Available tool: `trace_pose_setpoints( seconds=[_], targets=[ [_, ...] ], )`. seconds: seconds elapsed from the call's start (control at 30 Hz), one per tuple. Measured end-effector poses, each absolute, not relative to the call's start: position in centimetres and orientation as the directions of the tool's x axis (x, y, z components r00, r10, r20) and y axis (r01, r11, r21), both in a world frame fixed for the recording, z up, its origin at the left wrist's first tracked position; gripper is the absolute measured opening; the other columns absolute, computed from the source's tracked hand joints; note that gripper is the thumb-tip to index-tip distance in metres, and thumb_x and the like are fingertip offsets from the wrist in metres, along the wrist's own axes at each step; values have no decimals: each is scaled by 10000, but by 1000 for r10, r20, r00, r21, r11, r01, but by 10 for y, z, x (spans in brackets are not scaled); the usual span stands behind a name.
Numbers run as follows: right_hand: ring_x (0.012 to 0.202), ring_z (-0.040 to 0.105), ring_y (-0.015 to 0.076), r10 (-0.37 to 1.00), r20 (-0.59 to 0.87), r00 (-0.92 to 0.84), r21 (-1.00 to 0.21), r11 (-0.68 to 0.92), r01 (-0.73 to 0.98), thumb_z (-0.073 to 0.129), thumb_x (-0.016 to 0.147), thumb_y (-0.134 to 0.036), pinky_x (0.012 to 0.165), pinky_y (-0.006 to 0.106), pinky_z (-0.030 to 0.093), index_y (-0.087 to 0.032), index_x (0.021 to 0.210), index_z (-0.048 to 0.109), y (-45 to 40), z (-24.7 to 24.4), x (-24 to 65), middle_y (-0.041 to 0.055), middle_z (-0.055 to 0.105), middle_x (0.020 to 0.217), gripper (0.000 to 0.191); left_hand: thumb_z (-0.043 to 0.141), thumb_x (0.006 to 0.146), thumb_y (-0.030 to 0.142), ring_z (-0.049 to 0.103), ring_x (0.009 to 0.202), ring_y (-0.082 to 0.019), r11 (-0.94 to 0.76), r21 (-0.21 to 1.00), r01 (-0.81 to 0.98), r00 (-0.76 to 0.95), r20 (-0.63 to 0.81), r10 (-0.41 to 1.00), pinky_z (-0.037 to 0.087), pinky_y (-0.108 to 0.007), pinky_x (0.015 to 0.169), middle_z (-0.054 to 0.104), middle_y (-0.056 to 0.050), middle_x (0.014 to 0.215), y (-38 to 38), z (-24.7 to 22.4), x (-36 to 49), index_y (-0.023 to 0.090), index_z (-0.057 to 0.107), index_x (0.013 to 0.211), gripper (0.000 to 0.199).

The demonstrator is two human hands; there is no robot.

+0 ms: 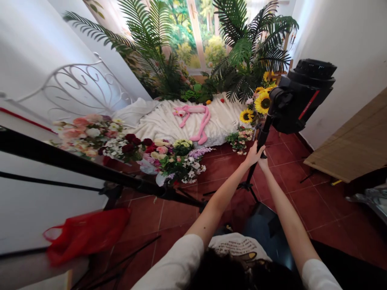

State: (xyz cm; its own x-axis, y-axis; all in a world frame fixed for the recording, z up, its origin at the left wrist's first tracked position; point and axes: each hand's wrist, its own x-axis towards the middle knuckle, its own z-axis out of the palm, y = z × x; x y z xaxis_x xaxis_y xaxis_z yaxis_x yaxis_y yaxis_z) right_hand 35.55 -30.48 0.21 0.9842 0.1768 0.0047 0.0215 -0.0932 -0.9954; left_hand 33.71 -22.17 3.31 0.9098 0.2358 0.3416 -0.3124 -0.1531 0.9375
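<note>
Both hands are on the pole of a black light stand, in front of me and to the right. My left hand wraps round the pole just below the lamp head. Beside it, my right hand closes on the same pole at a small knob, its fingers partly hidden. A large black studio light with a red stripe sits on top of the stand, tilted. The stand's tripod legs spread over the red tiles.
A bed with a cream blanket bears a pink plush toy. Artificial flowers line its front; sunflowers stand near the light. Another black pole crosses the left side above a red bag. A wooden board leans at right.
</note>
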Motion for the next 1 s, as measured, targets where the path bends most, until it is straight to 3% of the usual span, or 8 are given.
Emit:
trace_pose_setpoints(
  seconds=[0.13, 0.3, 0.47, 0.73, 1.0],
  targets=[
    [1251, 589, 236, 221, 56, 974, -994, -78, 75, 619, 789, -319, 1092, 374, 451, -191, 1274, 545, -302, -6, 358, 125, 636, 1304, 507, 494, 912, 568, 650, 1096, -246, -306, 892, -333, 893, 403, 202, 478, -391, 1008, 669, -134, 1141, -218, 34, 331, 177, 535, 1189, 481],
    [1241, 582, 222, 274, 70, 959, -992, -84, 96, 660, 748, -354, 1099, 395, 437, -203, 1213, 583, -303, -13, 365, 122, 678, 1213, 495, 474, 924, 569, 698, 998, -281, -469, 853, -230, 908, 361, 213, 524, -396, 903, 700, -171, 1039, -216, 37, 341, 139, 520, 1191, 508],
    [1166, 612, 248, 328, 175, 928, -984, 23, 177, 714, 714, -462, 1017, 433, 497, -199, 1161, 592, -299, -13, 368, 135, 702, 1142, 533, 484, 931, 554, 728, 913, -241, -496, 840, -218, 864, 403, 303, 550, -353, 838, 736, -129, 921, -220, 43, 355, 128, 497, 1248, 532],
    [1130, 624, 245, 302, 207, 931, -978, 55, 200, 716, 682, -468, 986, 428, 514, -201, 1126, 582, -299, -18, 367, 117, 711, 1076, 535, 428, 948, 574, 709, 663, -181, -494, 831, -254, 816, 459, 353, 551, -287, 673, 709, -66, 735, -220, 57, 364, 122, 517, 1244, 547],
    [1008, 664, 234, 246, 196, 949, -977, -38, 211, 700, 688, -457, 953, 420, 519, -196, 1045, 579, -299, -20, 361, 93, 722, 985, 459, 373, 941, 629, 700, 672, -169, -501, 799, -331, 789, 526, 318, 559, -300, 725, 693, -80, 756, -218, 82, 372, 104, 531, 1236, 622]
  ],
)
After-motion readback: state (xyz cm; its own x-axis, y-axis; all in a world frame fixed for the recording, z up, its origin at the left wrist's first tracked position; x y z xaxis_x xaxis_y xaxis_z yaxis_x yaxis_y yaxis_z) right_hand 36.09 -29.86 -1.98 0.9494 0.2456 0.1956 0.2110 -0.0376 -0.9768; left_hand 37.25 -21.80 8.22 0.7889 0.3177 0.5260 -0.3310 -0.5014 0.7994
